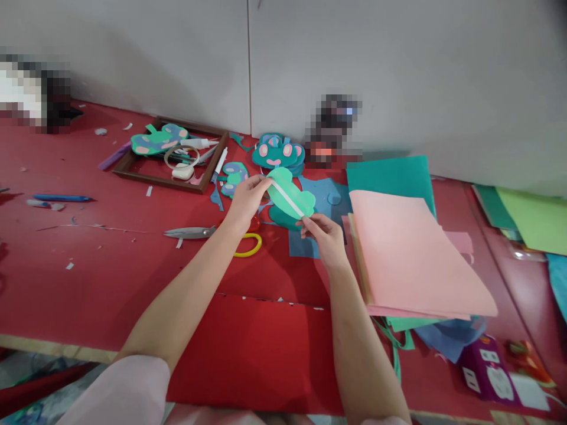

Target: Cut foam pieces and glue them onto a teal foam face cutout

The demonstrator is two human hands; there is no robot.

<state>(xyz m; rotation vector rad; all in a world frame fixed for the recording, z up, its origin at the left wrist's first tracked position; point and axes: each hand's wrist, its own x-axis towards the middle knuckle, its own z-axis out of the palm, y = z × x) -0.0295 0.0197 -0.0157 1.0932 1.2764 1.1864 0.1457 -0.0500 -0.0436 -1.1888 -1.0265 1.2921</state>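
Note:
A light green scalloped cutout [283, 183] is held up over the table between both hands. Across it runs a narrow white strip [287, 199], from one hand to the other. My left hand [248, 199] pinches the strip's upper left end at the cutout's edge. Its lower right end is pinched by my right hand [325, 235]. Below the cutout lie a dark teal cutout [283, 218] and blue sheet scraps [305, 245]. Scissors [189, 232] with a yellow handle loop rest under my left forearm, which hides part of them.
Finished-looking teal frog-faced piece [278, 154] stands by the wall. A brown wooden tray [163, 182] holds a tape roll [181, 156] and tubes. Pink sheets [411, 254] are stacked at right, near a purple box [487, 372]. A blue pen [62, 198] lies left.

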